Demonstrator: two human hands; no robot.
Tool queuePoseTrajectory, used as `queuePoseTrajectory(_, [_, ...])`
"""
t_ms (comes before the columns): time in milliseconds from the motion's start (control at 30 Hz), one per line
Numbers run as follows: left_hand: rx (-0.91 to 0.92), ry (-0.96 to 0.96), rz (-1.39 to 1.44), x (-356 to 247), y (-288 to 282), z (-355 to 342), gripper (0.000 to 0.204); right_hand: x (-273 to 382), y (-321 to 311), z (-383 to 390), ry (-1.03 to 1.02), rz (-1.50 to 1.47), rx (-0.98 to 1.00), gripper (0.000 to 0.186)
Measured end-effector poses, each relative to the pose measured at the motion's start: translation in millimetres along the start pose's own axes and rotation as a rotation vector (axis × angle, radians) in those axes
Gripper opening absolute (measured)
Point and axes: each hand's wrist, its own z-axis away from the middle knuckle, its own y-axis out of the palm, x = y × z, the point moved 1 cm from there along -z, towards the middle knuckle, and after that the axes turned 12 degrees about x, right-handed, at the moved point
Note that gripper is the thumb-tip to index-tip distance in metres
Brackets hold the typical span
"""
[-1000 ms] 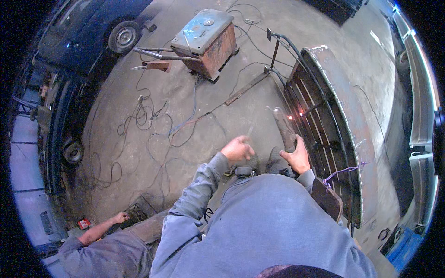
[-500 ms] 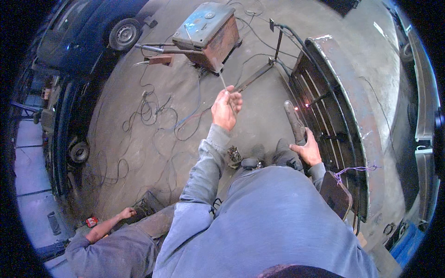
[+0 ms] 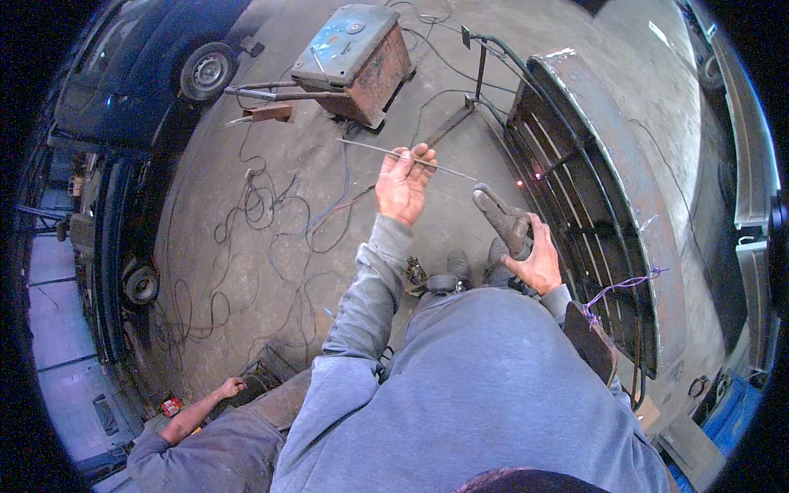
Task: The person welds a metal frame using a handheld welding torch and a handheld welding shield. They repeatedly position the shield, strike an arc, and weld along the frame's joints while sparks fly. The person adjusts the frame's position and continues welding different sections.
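Between the thumb and fingers of my left hand (image 3: 401, 189), a thin grey welding rod (image 3: 450, 169) is pinched, slanting down to the right. My right hand (image 3: 539, 261) is wrapped around a worn grey electrode holder (image 3: 496, 212), its head pointing up and left toward the rod. The rod's right end is close to the holder's head, with a small gap visible. Right of the holder stands a large dark metal frame (image 3: 604, 191) with cross bars and a curved, rusty outer panel. Two small glowing spots show on its near side.
A rusty wheeled metal box (image 3: 374, 82) with handles stands ahead. Cables (image 3: 255, 197) lie tangled on the floor at left. A dark vehicle (image 3: 131, 74) is at far left. Another person (image 3: 218, 444) sits low at lower left. A purple tie (image 3: 629, 283) hangs on the frame.
My left hand has turned the welding rod from steep to nearly level, its right end now near the holder. My right hand has swung the electrode holder leftward and tilted it toward the rod.
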Motion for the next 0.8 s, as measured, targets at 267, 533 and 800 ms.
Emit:
queuePoseTrajectory(267, [-0.017, -0.004, -0.011, 9, -2, 11, 0.009, 3, 1, -6, -0.032, 0.03, -0.055, 0.105])
queuePoseTrajectory(533, [-0.049, -0.03, -0.051, 13, 0, 13, 0.01, 9, -1, -6, -0.027, -0.01, -0.017, 0.103])
queuePoseTrajectory(800, [-0.135, -0.029, -0.104, 20, 1, 18, 0.009, 8, 4, -3, -0.041, -0.019, -0.063, 0.103])
